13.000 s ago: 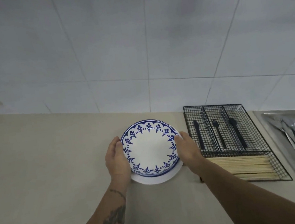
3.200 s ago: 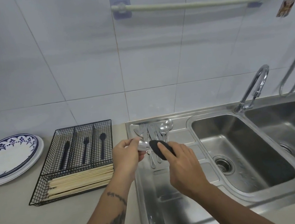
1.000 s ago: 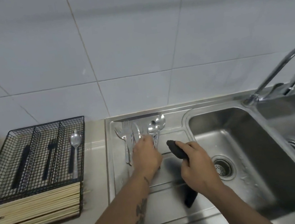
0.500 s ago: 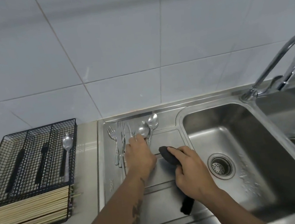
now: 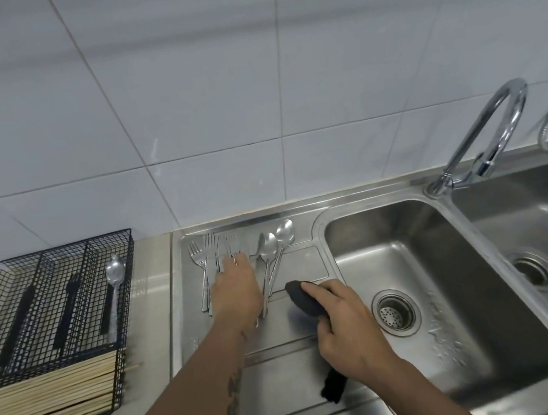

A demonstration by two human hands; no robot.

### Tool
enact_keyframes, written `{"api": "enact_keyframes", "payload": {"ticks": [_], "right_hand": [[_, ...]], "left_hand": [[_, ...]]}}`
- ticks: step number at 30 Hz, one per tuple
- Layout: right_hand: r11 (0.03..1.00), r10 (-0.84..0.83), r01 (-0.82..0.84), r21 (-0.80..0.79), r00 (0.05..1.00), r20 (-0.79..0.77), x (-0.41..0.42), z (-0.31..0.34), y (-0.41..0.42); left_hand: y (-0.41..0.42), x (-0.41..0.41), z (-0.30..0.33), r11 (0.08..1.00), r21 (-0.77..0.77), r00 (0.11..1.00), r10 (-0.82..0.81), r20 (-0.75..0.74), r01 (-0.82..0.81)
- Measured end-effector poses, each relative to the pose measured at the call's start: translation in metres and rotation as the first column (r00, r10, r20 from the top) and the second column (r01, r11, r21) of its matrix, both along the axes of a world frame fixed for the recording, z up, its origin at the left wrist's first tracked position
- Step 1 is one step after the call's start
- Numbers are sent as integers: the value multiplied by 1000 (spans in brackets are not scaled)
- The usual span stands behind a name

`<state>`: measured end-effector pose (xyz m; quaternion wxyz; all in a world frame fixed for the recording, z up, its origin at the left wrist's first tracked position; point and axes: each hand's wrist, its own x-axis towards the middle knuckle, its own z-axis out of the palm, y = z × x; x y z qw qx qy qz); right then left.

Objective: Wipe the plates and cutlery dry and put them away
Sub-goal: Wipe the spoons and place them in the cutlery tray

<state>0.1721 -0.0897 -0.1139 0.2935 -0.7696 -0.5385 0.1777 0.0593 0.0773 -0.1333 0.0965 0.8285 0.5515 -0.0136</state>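
Head view: forks (image 5: pixel 208 260) and spoons (image 5: pixel 272 249) lie at the drainboard's (image 5: pixel 306 369) back edge beside the sink basin (image 5: pixel 423 278). The left hand (image 5: pixel 236 289) rests over the forks; whether it grips one cannot be told. The right hand (image 5: pixel 344 326) grips a dark cloth (image 5: pixel 302 298). On the counter's left, a wire tray (image 5: pixel 52 296) holds one spoon (image 5: pixel 115 289), black cutlery and chopsticks (image 5: pixel 47 393).

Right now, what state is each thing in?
Left hand: reaching onto the steel forks on the drainboard; grip hidden.
Right hand: gripping the dark cloth.
Two steel spoons: lying on the drainboard.
Black wire cutlery tray: holds one steel spoon in its right slot.
Chrome tap: no water running.
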Motion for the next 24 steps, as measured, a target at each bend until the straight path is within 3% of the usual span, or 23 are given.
{"api": "enact_keyframes", "payload": {"ticks": [3,8,15,18,22,24], "right_hand": [[1000,-13,13,5,1000,12,2,5,-2],[998,-9,5,67,998,66,-3,21,0],[956,105,-197,216,921,375,-50,51,13],[956,158,-262,130,836,526,-68,48,13],[985,138,-170,-1,796,590,-76,47,1],[989,106,-147,20,792,601,-90,50,-2]], "left_hand": [[-2,-9,11,999,0,999,-47,5,47],[-15,-47,29,977,143,986,-164,43,156],[-50,-98,58,878,351,918,-382,107,324],[-64,-106,78,854,393,897,-421,135,342],[-70,-119,92,877,347,904,-401,147,332],[-73,-125,96,876,344,894,-413,176,337]]}}
